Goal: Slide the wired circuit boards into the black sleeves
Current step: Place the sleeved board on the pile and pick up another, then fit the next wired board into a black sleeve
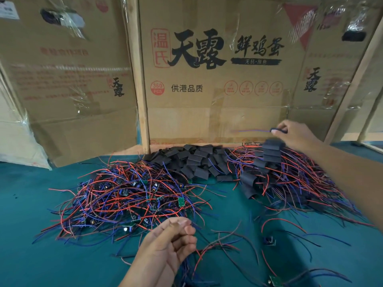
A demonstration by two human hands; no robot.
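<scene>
Three heaps lie on the green desk (41, 235), placed here by the pile of empty black sleeves (199, 162) at the back centre, against the cardboard box (207, 79).

- Pile of wired circuit boards (124, 195): left of and nearer than the sleeve pile, touching its near edge. Red, blue and black leads tangled; small green boards show through.
- Finished pile (290, 172): right of the sleeve pile, touching it. Boards already in sleeves, leads trailing toward the near right.
- Loose boards (269, 241), with wires: well in front of the sleeve pile, apart from the heaps; another board (275, 281) sits at the near edge.
- Right hand (294, 133): above the finished pile, right of the sleeve pile. Fingers pinch a sleeved board (278, 130), its blue wire (252, 131) sticking out leftward. Apparently about to drop it on the heap.
- Left hand (172, 241): well in front of the sleeve pile, at the near edge of the board pile. Fingers loosely curled, grasping nothing that can be seen.

Risks, as judged: leads are heavily tangled, so lifting one board may drag neighbours along or strain a solder joint. A dropped piece could slide off the finished heap into the empty sleeves. Heaps touch, so done and undone pieces may mix.
</scene>
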